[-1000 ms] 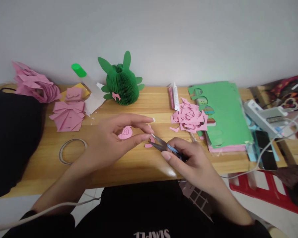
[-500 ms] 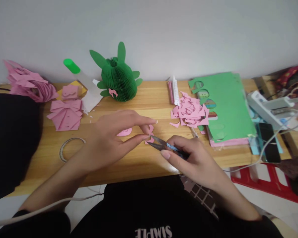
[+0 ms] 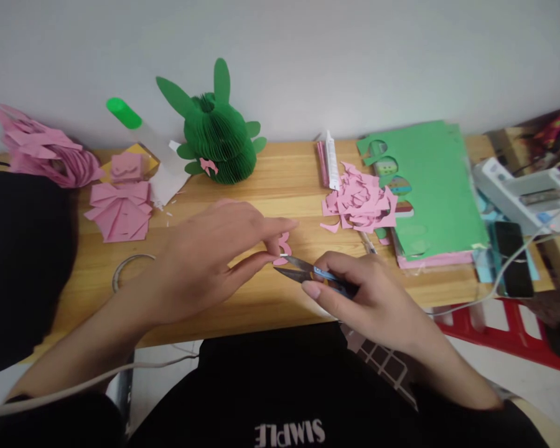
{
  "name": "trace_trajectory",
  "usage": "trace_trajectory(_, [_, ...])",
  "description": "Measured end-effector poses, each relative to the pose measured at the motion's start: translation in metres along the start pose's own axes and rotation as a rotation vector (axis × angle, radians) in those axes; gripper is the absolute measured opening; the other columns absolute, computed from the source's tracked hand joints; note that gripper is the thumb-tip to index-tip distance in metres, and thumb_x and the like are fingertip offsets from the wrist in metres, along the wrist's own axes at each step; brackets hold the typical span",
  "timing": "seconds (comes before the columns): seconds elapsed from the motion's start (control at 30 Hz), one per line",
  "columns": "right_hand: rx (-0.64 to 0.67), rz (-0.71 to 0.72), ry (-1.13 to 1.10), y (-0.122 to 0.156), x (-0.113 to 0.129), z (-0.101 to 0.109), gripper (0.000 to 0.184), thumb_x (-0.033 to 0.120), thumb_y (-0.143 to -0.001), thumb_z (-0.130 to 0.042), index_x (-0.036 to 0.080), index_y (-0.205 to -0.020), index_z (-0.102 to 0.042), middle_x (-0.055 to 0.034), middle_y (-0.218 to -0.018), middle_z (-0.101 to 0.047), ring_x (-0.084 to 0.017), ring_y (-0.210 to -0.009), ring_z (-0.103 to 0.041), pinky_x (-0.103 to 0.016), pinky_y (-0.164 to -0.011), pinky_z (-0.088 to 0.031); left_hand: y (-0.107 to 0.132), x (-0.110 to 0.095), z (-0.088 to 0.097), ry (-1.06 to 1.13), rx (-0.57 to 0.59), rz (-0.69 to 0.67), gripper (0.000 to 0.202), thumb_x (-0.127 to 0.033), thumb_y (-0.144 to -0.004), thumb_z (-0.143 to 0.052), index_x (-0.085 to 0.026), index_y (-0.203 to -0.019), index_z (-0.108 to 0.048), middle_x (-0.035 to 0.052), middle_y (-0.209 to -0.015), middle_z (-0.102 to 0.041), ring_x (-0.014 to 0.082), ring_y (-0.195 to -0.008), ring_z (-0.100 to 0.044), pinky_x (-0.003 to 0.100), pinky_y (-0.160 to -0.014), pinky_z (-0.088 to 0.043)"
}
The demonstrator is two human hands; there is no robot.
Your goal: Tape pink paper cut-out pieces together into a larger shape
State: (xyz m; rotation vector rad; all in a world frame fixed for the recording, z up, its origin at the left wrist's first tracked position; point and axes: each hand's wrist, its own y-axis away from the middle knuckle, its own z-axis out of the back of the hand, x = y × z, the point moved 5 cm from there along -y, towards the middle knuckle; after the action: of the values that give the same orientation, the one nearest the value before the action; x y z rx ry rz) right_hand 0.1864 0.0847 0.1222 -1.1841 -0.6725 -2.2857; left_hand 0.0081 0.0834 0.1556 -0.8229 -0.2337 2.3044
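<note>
My left hand (image 3: 214, 255) is over the middle of the table, thumb and a finger pinching a tiny white piece (image 3: 284, 255), its index finger stretched out. In my right hand (image 3: 359, 286) are small thread snips (image 3: 308, 272), blades apart and tips close by the white piece. Partly hidden under my left fingertips, a curvy pink paper cutout (image 3: 284, 241) lies on the wood. Behind my left hand stands a green honeycomb-paper figure (image 3: 220, 143) with long ears and a small pink bow (image 3: 209, 166).
Pink paper scraps (image 3: 359, 199) and a white tube (image 3: 331, 163) lie right of centre, beside green paper sheets (image 3: 438, 186). A phone (image 3: 513, 258) and a power strip (image 3: 518, 190) sit far right. Leftward are a folded pink dress (image 3: 121, 211) and a thin ring-shaped roll (image 3: 121, 270).
The view has shifted slightly. A pink oval piece beside my left hand is now hidden behind it, and the white speck at the index fingertip no longer shows. The snips remain at my left fingertips.
</note>
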Motion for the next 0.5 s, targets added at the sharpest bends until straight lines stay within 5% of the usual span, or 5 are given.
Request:
trace_trajectory(0.3, [-0.014,0.006,0.023,0.000,0.000,0.001,0.030,0.037,-0.090,-0.056,0.018,-0.067,-0.055,0.0046,-0.054,-0.049,-0.007,-0.045,-0.044,-0.021,-0.046,-0.032,0.006,0.006,-0.001,0.133,-0.074,0.152,0.029,-0.021,-0.091,-0.063,-0.033,-0.118,-0.062,-0.0043,-0.090,-0.076,0.0176,-0.092,-0.072,0.032,-0.084,-0.055])
trace_trajectory(0.5, [-0.049,0.047,0.046,0.001,0.003,0.003,0.021,0.032,-0.088,-0.061,0.018,-0.072,-0.058,0.0053,-0.053,-0.051,-0.007,-0.043,-0.045,-0.021,-0.046,-0.031,0.011,0.023,-0.011,0.402,-0.069,0.332,0.028,-0.032,-0.085,-0.072,-0.029,-0.112,-0.069,0.0004,-0.087,-0.077,0.0206,-0.093,-0.072,0.036,-0.090,-0.056])
